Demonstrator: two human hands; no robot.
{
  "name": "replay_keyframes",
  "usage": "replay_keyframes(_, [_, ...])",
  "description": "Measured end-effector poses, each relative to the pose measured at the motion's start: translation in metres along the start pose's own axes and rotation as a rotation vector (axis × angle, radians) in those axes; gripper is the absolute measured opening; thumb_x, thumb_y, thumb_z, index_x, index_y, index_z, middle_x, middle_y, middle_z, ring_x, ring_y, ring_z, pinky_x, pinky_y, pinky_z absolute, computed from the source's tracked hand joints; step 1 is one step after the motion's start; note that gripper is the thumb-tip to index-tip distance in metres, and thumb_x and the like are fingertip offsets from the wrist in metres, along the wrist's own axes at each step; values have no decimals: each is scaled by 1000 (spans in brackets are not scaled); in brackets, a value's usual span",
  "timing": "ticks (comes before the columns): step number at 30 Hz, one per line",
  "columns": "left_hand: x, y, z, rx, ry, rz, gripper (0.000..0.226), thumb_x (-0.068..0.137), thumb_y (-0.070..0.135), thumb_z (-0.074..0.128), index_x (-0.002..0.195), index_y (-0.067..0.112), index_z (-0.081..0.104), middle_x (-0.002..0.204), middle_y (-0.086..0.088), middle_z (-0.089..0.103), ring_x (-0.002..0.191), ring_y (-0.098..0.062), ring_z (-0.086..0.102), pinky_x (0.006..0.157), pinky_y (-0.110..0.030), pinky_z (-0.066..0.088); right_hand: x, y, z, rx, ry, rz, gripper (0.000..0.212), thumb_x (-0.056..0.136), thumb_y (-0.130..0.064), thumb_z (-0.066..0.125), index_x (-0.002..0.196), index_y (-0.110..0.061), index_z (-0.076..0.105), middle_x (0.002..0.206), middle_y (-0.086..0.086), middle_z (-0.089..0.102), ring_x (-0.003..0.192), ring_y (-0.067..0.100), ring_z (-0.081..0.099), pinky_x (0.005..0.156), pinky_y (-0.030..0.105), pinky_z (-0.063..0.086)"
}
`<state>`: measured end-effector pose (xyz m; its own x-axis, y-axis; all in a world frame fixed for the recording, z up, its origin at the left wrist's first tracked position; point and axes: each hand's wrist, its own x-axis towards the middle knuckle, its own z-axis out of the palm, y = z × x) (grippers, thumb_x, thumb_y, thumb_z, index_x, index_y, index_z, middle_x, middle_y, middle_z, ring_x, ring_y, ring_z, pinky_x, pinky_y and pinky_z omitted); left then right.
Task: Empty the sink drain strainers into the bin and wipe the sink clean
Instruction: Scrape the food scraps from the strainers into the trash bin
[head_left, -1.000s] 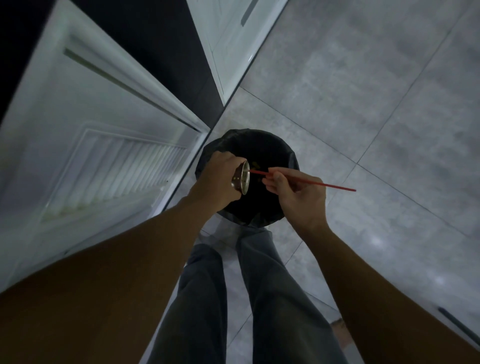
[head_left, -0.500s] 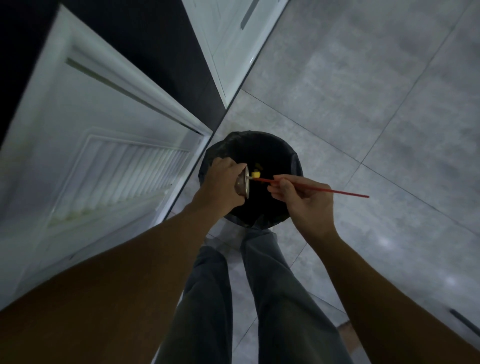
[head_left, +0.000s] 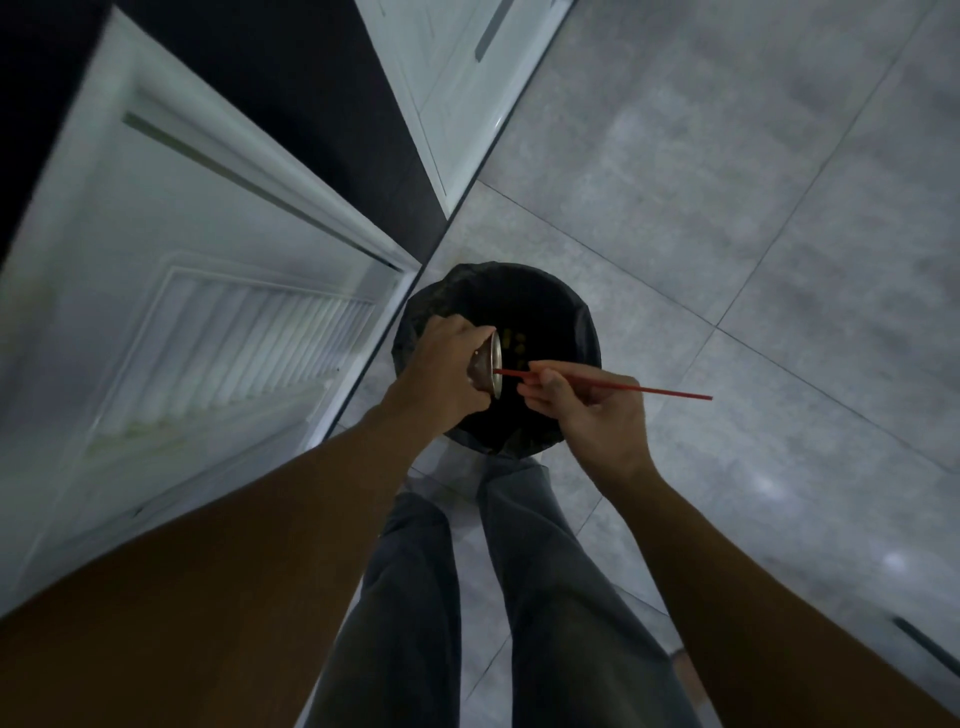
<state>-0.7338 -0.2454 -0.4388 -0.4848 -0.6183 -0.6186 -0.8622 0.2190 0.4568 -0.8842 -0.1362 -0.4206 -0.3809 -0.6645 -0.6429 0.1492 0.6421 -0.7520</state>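
Observation:
A round bin (head_left: 566, 306) lined with a black bag stands on the floor in front of my feet. My left hand (head_left: 441, 371) holds a small metal drain strainer (head_left: 493, 364) tipped on its side over the bin, its open face turned right. My right hand (head_left: 587, 410) grips a thin red stick (head_left: 649, 389) whose tip pokes into the strainer. A few yellowish scraps (head_left: 517, 343) lie inside the bin just above the strainer.
An open white cabinet door (head_left: 208, 291) with a slatted panel stands close on my left. Another white cabinet front (head_left: 457, 83) is further ahead. Grey floor tiles (head_left: 753, 234) spread to the right. My legs (head_left: 467, 597) are just behind the bin.
The red stick's tip has kept working inside the strainer. A yellow scrap seen at the strainer's mouth half a second ago now lies in the bin. Both hands stay over the bin.

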Motion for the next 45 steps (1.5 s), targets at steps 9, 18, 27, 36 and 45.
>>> replay_keyframes(9, [-2,-8,-2,-20,-43,-45,84,75,21,84,148,9,45,136,-11,52,131,-28,42,111,-38,37,-9,10,-1,-24,122,-6,20,97,-13,65,113,-6,74,99,6,79,93,14,77,89,44,62])
replay_keyframes(18, [-4,4,5,-89,-54,-124,82,68,20,88,141,19,49,133,-11,46,118,-26,51,98,-32,47,-10,8,5,-6,12,16,21,97,-11,64,115,-1,72,101,10,78,93,16,77,87,41,63])
replay_keyframes(27, [-5,-4,-1,-78,-42,-89,66,66,16,88,126,9,62,115,-11,64,116,-29,54,97,-44,49,-8,8,-9,46,92,-8,23,98,-10,63,115,2,72,101,13,78,94,21,77,88,44,62])
replay_keyframes(36, [-4,-6,0,-222,-31,-13,75,64,15,92,128,18,54,120,-2,65,106,-13,61,88,-29,54,-3,6,-6,-8,88,0,20,98,-12,64,112,-3,73,99,9,78,93,15,77,88,40,62])
replay_keyframes(45, [-26,11,-9,-266,-44,1,74,68,15,89,132,19,53,124,0,64,114,-16,61,97,-34,54,-20,-21,-21,221,23,107,22,100,-11,59,115,0,70,98,16,78,96,30,77,89,43,62])
